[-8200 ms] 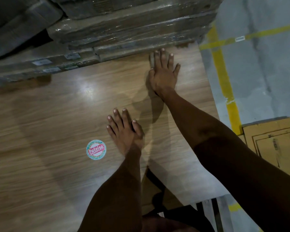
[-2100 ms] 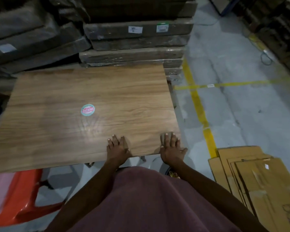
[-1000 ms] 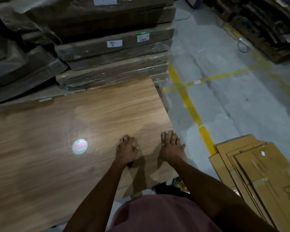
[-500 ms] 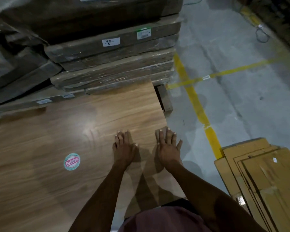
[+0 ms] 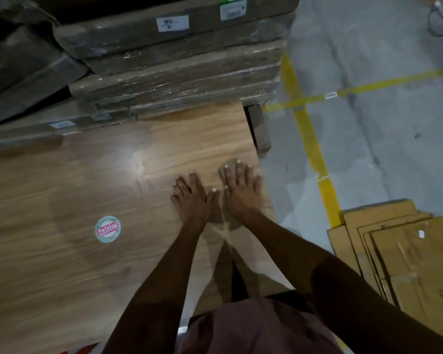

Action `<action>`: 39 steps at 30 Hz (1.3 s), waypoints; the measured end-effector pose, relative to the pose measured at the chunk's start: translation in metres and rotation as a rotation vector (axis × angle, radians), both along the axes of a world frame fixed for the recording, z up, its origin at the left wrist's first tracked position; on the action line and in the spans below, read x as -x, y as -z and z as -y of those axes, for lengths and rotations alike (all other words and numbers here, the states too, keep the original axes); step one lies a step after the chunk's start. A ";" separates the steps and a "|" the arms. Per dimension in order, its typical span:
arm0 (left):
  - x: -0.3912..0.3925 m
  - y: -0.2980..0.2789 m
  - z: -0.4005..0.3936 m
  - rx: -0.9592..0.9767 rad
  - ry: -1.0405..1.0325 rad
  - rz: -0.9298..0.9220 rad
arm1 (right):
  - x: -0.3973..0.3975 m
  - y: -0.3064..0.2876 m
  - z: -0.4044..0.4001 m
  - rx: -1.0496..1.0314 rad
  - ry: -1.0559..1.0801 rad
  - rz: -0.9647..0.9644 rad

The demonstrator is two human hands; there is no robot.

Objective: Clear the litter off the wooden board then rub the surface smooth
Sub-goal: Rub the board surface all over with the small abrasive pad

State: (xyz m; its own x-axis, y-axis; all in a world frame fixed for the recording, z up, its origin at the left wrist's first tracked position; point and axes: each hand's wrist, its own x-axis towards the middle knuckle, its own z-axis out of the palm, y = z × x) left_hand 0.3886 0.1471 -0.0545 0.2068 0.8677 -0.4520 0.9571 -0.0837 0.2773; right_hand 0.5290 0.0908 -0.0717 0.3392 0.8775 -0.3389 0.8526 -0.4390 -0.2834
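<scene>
— Both hands flat on the wooden board (image 5: 87, 190), right? We've got the left hand (image 5: 191, 200) palm down, fingers spread, gripping nothing.

— Yep, and the right hand (image 5: 241, 194) just beside it, also palm down w/ fingers splayed, close to the board's right edge. Thumbs nearly touch. There's a small greyish patch under the right fingertips (image 5: 238, 164); we can't tell if it's a pad, a bit of litter or just a shadow.

— Agreed, too dim to say. Where's the board itself?

— It lies flat in front of us, filling the left and centre of the view. Its far edge runs up against the stack of wrapped packs (image 5: 179, 72). Right edge hangs over the concrete floor (image 5: 381, 149). We can't see what carries it.

— Anything on the surface?

— One round sticker (image 5: 107, 228), teal rim w/ red lettering, well left of the left hand and a bit nearer us. Otherwise we see bare wood grain w/ a bright glare spot up beyond the left hand.

— And off the board?

— Yellow floor lines (image 5: 311, 149) cross on the concrete to the right. Flattened cardboard (image 5: 407, 251) lies on the floor at lower right. A wood block (image 5: 260, 126) sits by the board's far right corner, under the stack. White labels (image 5: 173, 23) on the top packs, text too blurry to read.

— Our own clothing?

— Maroon fabric (image 5: 253, 328) at bottom centre, below the forearms.
</scene>
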 end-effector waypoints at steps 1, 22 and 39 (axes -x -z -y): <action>0.000 0.001 -0.006 0.000 0.038 -0.001 | -0.006 0.002 -0.005 -0.019 -0.093 0.014; 0.007 0.000 -0.050 0.411 0.165 -0.067 | -0.074 0.004 -0.126 -0.022 -0.063 0.047; 0.006 0.001 -0.050 0.424 0.160 -0.075 | -0.093 -0.006 -0.191 0.045 0.097 0.001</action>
